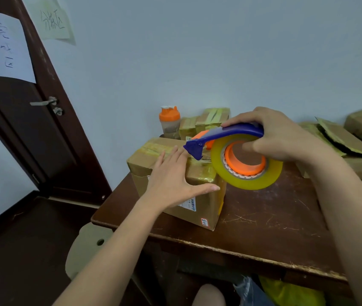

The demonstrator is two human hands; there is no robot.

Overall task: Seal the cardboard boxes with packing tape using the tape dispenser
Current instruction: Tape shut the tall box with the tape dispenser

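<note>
A cardboard box [200,208] with yellowish tape on its top stands at the left end of the dark wooden table [264,219]. My left hand [173,180] lies flat on the box's top, fingers straight and thumb spread along the near edge. My right hand [279,135] grips the blue and orange tape dispenser [231,133], thumb inside the orange core. The roll of clear yellowish tape [247,166] hangs just right of the box. The dispenser's blue nose touches the box's top next to my left fingertips.
An orange-lidded shaker bottle [169,122] and taped boxes [206,121] stand against the wall behind. More cardboard boxes [352,146] are stacked at the table's right end. A dark door [32,129] is at left. Cardboard pieces [87,246] lean below the table's left corner.
</note>
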